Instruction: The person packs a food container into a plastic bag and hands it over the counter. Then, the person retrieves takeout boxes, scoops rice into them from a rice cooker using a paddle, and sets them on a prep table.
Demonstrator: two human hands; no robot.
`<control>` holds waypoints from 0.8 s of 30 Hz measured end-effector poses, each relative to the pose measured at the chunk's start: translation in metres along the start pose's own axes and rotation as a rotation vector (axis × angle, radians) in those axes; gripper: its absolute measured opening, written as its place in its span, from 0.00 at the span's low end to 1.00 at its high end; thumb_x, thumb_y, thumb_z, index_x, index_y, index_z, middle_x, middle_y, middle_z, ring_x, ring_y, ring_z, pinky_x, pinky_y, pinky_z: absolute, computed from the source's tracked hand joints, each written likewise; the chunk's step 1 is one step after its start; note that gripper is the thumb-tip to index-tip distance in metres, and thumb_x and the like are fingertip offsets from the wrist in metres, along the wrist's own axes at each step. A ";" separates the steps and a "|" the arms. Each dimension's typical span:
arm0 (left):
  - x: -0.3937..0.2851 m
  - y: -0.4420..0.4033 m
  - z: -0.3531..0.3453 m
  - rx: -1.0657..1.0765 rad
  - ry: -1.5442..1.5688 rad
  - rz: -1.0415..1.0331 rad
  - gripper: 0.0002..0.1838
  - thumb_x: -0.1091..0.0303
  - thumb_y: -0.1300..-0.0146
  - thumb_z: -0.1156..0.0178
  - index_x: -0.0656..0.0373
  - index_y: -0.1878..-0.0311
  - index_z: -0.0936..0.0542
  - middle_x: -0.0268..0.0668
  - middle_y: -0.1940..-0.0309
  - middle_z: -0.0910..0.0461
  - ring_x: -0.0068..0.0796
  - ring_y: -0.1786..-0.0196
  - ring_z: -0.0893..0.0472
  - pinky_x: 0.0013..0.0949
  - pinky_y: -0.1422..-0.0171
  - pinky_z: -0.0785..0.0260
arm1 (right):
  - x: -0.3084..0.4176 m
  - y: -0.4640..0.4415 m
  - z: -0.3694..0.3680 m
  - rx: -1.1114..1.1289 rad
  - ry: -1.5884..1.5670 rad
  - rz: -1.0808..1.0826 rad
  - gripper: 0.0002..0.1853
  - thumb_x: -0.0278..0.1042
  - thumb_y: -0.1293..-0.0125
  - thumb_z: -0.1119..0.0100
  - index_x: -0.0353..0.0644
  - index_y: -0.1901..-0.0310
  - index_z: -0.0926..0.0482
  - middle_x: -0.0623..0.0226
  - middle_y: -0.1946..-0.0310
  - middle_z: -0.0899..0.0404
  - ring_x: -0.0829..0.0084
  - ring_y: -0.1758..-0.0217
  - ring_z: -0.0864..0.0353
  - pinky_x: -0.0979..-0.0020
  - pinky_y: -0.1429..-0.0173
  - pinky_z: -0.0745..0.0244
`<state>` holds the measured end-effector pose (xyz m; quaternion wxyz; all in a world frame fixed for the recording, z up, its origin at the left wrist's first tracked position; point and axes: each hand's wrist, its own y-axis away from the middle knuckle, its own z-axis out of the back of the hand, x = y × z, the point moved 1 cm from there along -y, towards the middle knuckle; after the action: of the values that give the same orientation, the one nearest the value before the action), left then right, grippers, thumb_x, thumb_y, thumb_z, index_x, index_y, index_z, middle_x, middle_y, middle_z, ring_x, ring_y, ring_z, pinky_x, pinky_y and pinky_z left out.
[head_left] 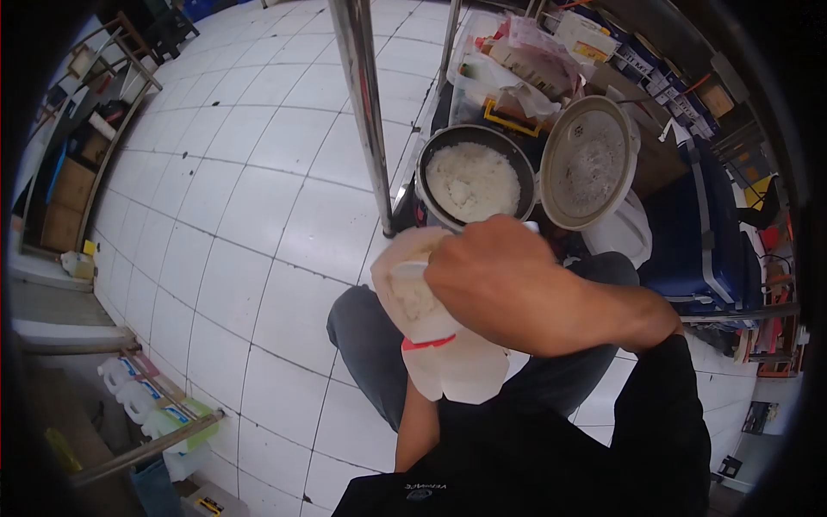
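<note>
Here, white box [386,274], splayed flaps [457,375], red strip [429,342], rice [415,298] inside

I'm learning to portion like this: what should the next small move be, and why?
Probably the right hand should lift what looks like a white utensil out of the carton and toward the pot. The carton's rice seems to sit below the rim, while the uncovered pot holds plenty within reach.

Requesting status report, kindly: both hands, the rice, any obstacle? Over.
Left hand hidden by the white box. Right hand closed, apparently on a white scoop. Rice in box and open pot. Right hand partly blocks view into box.
</note>
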<state>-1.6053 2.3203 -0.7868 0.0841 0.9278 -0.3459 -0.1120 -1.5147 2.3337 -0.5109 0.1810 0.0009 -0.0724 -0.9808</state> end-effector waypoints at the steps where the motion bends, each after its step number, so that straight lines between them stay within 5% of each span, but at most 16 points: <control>1: -0.001 -0.001 -0.001 -0.004 0.001 -0.001 0.36 0.40 0.33 0.55 0.55 0.29 0.38 0.43 0.35 0.30 0.44 0.37 0.26 0.48 0.34 0.31 | 0.002 0.002 0.006 -0.029 -0.020 -0.018 0.05 0.28 0.55 0.35 0.38 0.74 0.16 0.58 0.73 0.17 0.63 0.68 0.14 0.67 0.68 0.22; 11: -0.003 0.008 0.001 -0.012 -0.008 -0.005 0.35 0.41 0.32 0.55 0.55 0.30 0.37 0.43 0.36 0.30 0.43 0.38 0.26 0.48 0.35 0.30 | -0.007 -0.010 -0.009 0.009 0.052 0.104 0.05 0.28 0.55 0.37 0.38 0.76 0.17 0.55 0.74 0.18 0.62 0.68 0.14 0.67 0.67 0.22; 14: -0.005 -0.005 0.015 -0.024 0.021 -0.039 0.35 0.41 0.32 0.55 0.55 0.30 0.37 0.43 0.36 0.29 0.43 0.38 0.25 0.48 0.36 0.30 | -0.052 -0.014 0.011 -0.151 -0.098 -0.260 0.10 0.35 0.46 0.41 0.37 0.72 0.16 0.52 0.72 0.17 0.56 0.66 0.15 0.57 0.60 0.21; 16: -0.008 -0.013 0.026 -0.043 0.022 -0.057 0.35 0.41 0.32 0.55 0.55 0.30 0.37 0.43 0.36 0.29 0.43 0.38 0.25 0.48 0.36 0.30 | -0.121 -0.031 0.012 0.104 -0.091 -0.568 0.11 0.31 0.48 0.45 0.39 0.66 0.15 0.57 0.69 0.16 0.61 0.65 0.15 0.58 0.66 0.22; 18: -0.008 -0.018 0.035 -0.049 0.036 -0.071 0.35 0.41 0.32 0.55 0.55 0.30 0.37 0.43 0.37 0.29 0.43 0.38 0.25 0.48 0.36 0.30 | -0.193 -0.051 -0.033 0.245 0.052 -0.730 0.10 0.31 0.48 0.45 0.41 0.67 0.15 0.59 0.69 0.15 0.62 0.61 0.14 0.58 0.59 0.22; 22: -0.011 -0.016 0.039 -0.050 0.035 -0.073 0.35 0.41 0.32 0.55 0.55 0.30 0.37 0.43 0.37 0.29 0.42 0.39 0.25 0.48 0.36 0.29 | -0.260 -0.061 -0.195 0.004 0.187 -0.743 0.12 0.39 0.42 0.39 0.39 0.64 0.15 0.54 0.61 0.15 0.56 0.55 0.15 0.58 0.51 0.22; 24: -0.013 -0.012 0.032 -0.049 0.022 -0.082 0.34 0.41 0.32 0.55 0.55 0.30 0.37 0.43 0.37 0.29 0.42 0.39 0.25 0.48 0.37 0.29 | -0.254 -0.059 -0.220 0.071 0.030 -0.761 0.13 0.39 0.41 0.40 0.40 0.62 0.14 0.54 0.58 0.16 0.55 0.52 0.17 0.57 0.48 0.23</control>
<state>-1.6159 2.3352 -0.8180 0.1058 0.9400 -0.3037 -0.1137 -1.2921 2.4474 -0.7437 -0.1950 0.0486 -0.0982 -0.9747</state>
